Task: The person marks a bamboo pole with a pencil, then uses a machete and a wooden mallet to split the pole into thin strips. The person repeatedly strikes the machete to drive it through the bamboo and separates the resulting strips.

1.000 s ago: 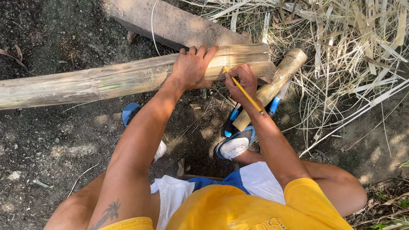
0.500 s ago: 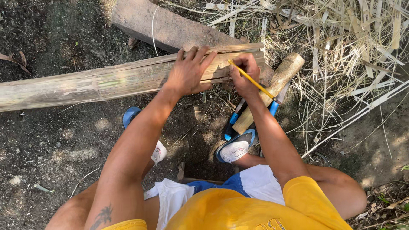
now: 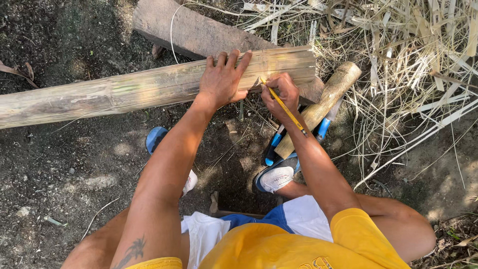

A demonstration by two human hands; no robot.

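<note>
Left hand (image 3: 222, 77) flat on bamboo pole (image 3: 149, 89), fingers spread, pinning it down. Right hand (image 3: 282, 93) pinches yellow pencil (image 3: 284, 105), tip touching pole's near edge. Pole lies across dirt, far end resting on plank (image 3: 194, 32). Wooden mallet (image 3: 318, 109) just beside right wrist.

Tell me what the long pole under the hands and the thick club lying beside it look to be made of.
Long pole: looks like bamboo, dry and unfinished, with pale green-tan streaks and lengthwise fibres. Thick club: apparently raw wood or bamboo, tan and bare, with a rounded end. The right hand holds a yellow pencil, likely painted wood.
</note>
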